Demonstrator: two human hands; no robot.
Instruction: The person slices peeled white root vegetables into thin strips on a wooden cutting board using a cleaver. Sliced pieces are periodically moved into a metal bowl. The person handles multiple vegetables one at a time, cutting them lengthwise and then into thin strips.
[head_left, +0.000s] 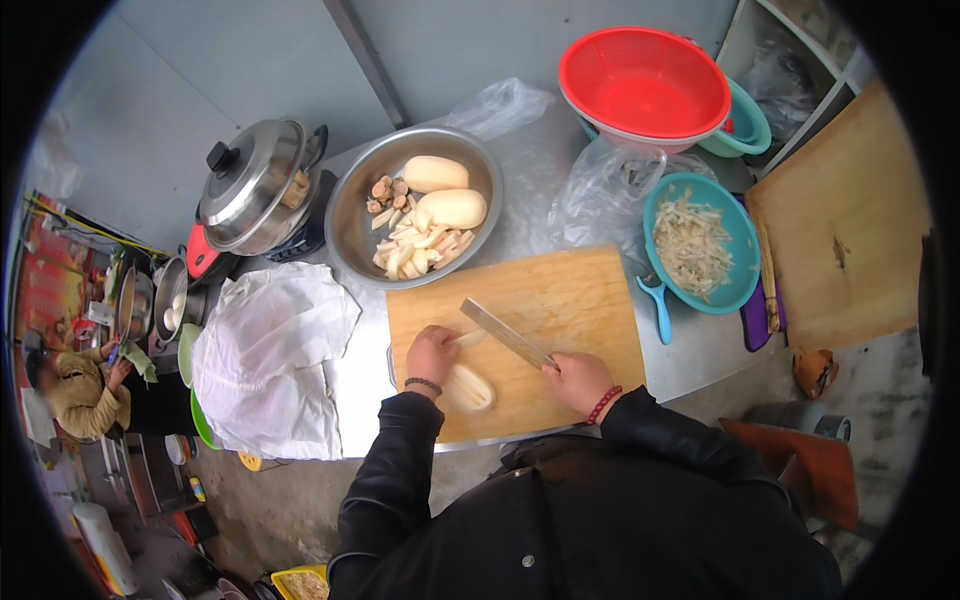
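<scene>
On a wooden cutting board (577, 300), my left hand (432, 356) pinches a pale strip of peeled lotus root (471, 337) with its fingertips. My right hand (581, 384) grips a kitchen knife (510, 334) by its handle, the blade slanting across the board with its tip to the upper left, close to the strip. Just below my left hand lies a larger cut piece of lotus root (470, 388), its grooved cut face up. Beyond the board, a steel basin (341, 217) holds two whole peeled lotus root sections (451, 208), brown cut-off ends (388, 192) and many cut pieces (420, 251).
A teal bowl (739, 296) of shredded pale food and a blue peeler (660, 309) are right of the board. White cloth (274, 360) covers something at left. Behind stand a lidded steel pot (255, 187) and red basin (645, 82). Another person (86, 397) works far left.
</scene>
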